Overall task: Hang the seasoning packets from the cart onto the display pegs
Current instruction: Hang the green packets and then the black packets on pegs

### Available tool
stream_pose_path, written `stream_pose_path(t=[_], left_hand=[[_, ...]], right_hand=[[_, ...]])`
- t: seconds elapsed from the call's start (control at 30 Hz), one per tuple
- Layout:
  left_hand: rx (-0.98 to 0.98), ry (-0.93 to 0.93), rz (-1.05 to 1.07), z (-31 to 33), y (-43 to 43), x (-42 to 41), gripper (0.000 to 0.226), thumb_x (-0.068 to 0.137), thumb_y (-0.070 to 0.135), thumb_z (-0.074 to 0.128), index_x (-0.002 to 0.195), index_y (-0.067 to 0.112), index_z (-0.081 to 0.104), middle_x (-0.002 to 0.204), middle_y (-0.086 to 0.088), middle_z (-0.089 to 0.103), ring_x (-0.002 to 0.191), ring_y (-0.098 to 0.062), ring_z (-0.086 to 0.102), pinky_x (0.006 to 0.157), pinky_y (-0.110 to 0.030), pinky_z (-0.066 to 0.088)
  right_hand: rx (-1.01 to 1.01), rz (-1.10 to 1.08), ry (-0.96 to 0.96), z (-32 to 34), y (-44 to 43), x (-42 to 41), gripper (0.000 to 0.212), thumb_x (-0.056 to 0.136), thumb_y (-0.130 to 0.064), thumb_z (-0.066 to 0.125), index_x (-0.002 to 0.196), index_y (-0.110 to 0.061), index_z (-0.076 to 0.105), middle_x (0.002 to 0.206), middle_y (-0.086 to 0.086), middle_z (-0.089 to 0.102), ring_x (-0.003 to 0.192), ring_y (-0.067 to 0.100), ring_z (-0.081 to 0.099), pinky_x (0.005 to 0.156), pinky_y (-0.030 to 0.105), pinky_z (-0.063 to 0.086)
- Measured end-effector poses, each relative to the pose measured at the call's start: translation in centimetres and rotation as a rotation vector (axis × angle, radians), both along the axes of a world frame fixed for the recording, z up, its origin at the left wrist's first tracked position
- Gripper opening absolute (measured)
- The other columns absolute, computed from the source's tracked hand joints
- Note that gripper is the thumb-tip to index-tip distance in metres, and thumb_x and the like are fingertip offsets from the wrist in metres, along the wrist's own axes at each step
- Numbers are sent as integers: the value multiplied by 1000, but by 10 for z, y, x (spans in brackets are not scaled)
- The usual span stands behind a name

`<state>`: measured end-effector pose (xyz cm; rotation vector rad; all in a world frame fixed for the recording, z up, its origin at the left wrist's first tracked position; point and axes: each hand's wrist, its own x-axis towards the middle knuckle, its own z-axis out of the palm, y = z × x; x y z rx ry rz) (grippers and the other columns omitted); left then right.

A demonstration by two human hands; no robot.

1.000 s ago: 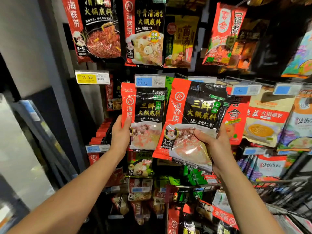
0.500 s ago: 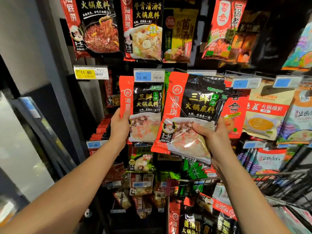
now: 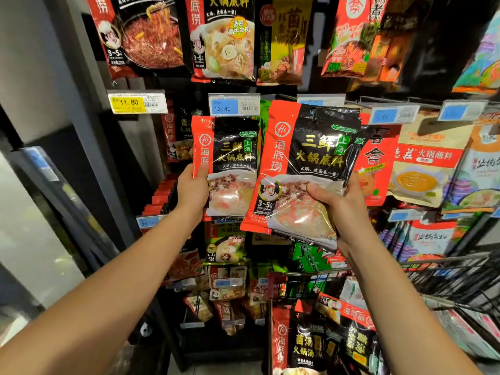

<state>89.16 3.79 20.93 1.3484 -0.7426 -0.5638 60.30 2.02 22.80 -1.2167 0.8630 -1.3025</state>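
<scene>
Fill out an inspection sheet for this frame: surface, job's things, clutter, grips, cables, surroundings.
surface: no table; a peg rack crowded with hanging packets.
job's things: left packet sits under the 13.40 tag, its peg hidden; right packet is held tilted in front of the rack, not yet hung; more packets lie in the wire cart.
clutter: nothing seen.
grips: left hand grips the left packet's red edge; right hand grips the right packet's lower right side.
cables: nothing seen.
surroundings: grey wall to the left of the rack.
</scene>
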Motion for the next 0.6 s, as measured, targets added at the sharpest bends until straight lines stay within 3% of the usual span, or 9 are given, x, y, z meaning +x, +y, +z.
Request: stream_pose_path(t=[0.07, 0.17, 0.3, 0.37, 0.47, 0.6], left_hand=[[-1, -4, 3, 0, 0, -2, 16, 105, 42, 52, 107, 31, 64, 109, 2, 71, 103, -21, 67, 95, -43, 54], [4, -7, 8, 1, 0, -5, 16, 106, 39, 50, 106, 28, 62, 96, 4, 66, 85, -15, 62, 77, -32, 53], [-32, 0, -15, -2, 5, -8, 16, 106, 38, 50, 108, 28, 63, 103, -2, 67, 88, -20, 61, 69, -31, 53], [-72, -25, -31, -5, 9, -8, 22, 106, 41, 51, 118, 27, 63, 113, 3, 70, 97, -15, 65, 79, -32, 54], [-112, -74, -25, -10, 10, -4, 22, 104, 47, 53, 120, 37, 63, 116, 13, 71, 110, -7, 65, 98, -34, 51], [-170, -59, 10, -9, 4, -1, 27, 103, 50, 53, 124, 37, 63, 119, 14, 71, 113, -8, 66, 101, -39, 52]], right_hand=[[-2, 4, -11, 2, 6, -1, 142, 34, -56, 100, 155, -34, 30, 155, 6, 49, 131, 33, 58, 105, 61, 50], [0, 9, -21, 3, 11, -3, 135, 41, -46, 100, 156, -34, 30, 152, 6, 52, 127, 32, 62, 102, 59, 53], [-12, -1, -13, 4, 14, -4, 125, 46, -42, 98, 153, -35, 33, 149, 4, 55, 126, 31, 63, 104, 58, 52], [-18, 1, -21, 5, 13, -4, 123, 51, -40, 96, 155, -37, 30, 151, 3, 53, 127, 30, 62, 105, 57, 51], [-29, -16, 10, 8, 11, 2, 138, 41, -57, 100, 157, -39, 26, 159, 1, 44, 138, 30, 53, 110, 61, 45], [-51, -5, -11, 4, 0, 3, 120, 52, -47, 99, 152, -35, 35, 152, 1, 52, 131, 30, 58, 106, 59, 49]])
